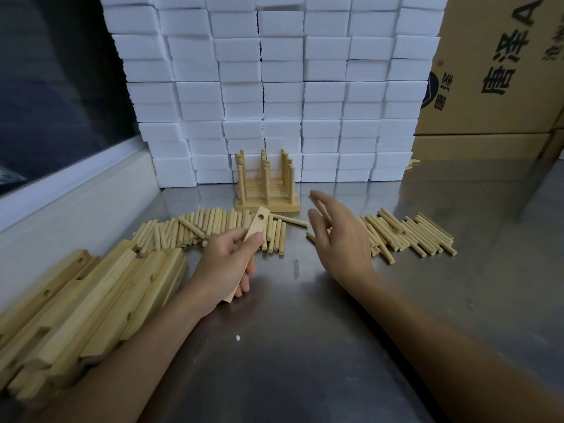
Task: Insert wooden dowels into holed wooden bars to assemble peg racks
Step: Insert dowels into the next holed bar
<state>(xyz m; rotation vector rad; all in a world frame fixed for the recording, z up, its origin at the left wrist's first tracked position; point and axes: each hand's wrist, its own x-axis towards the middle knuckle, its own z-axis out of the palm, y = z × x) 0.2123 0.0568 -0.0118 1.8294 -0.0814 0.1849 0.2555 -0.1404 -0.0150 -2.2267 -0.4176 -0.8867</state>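
My left hand [227,264] grips a holed wooden bar [257,224] that tilts up and away, with one hole showing near its far end. My right hand [338,236] hovers above the table with fingers spread and relaxed, holding nothing, between two rows of loose dowels. One row of dowels [213,227] lies behind my left hand, the other row [409,235] to the right of my right hand. Several finished peg racks [267,184] stand together at the back, dowels upright.
A heap of holed bars [82,300] lies at the left under my left forearm. A wall of white foam blocks [274,87] rises behind the racks. Cardboard boxes [494,71] stand at the back right. The metal tabletop [305,331] is bare in front.
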